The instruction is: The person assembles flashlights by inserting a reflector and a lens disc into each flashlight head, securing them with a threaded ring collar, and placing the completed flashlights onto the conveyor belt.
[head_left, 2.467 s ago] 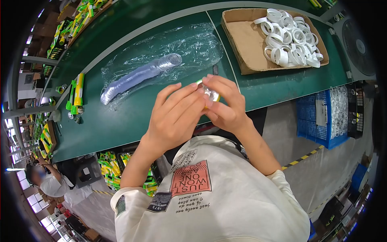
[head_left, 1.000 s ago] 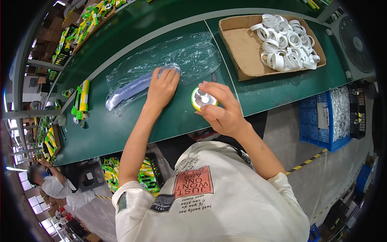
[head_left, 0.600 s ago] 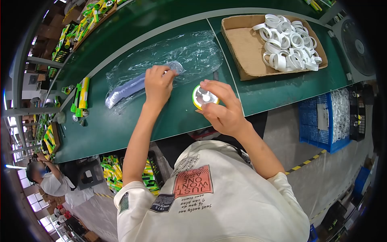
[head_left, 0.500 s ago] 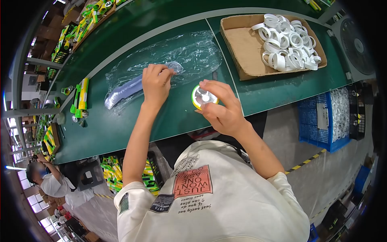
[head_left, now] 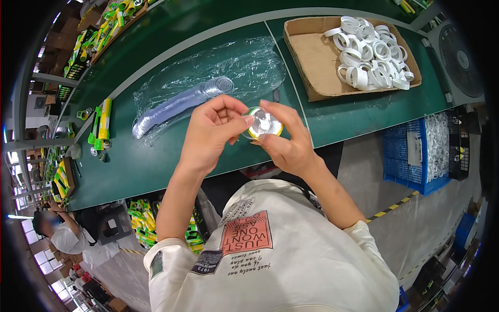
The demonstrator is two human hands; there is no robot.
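Note:
My right hand (head_left: 291,136) is closed round a flashlight head (head_left: 266,125) with a yellow-green rim, its silvery reflector facing up. Between the thumb and fingers of my left hand (head_left: 212,127) is a thin clear lens disc (head_left: 248,129), held against the near-left side of the reflector. Whether the disc sits inside the rim, I cannot tell. Behind my left hand, a long row of stacked clear lens discs (head_left: 174,106) lies on crumpled plastic film (head_left: 244,65). The flashlight's body is hidden under my right hand.
A cardboard tray (head_left: 312,57) holding many white rings (head_left: 382,51) stands at the back right, near a fan (head_left: 460,57). Yellow and green flashlights (head_left: 104,122) lie at the left. A blue crate (head_left: 403,156) is below the bench's right side. Another person (head_left: 67,234) is at lower left.
My left hand has left the row of discs and come right and nearer to me with one clear disc, up to the flashlight head. My right hand has stayed almost still.

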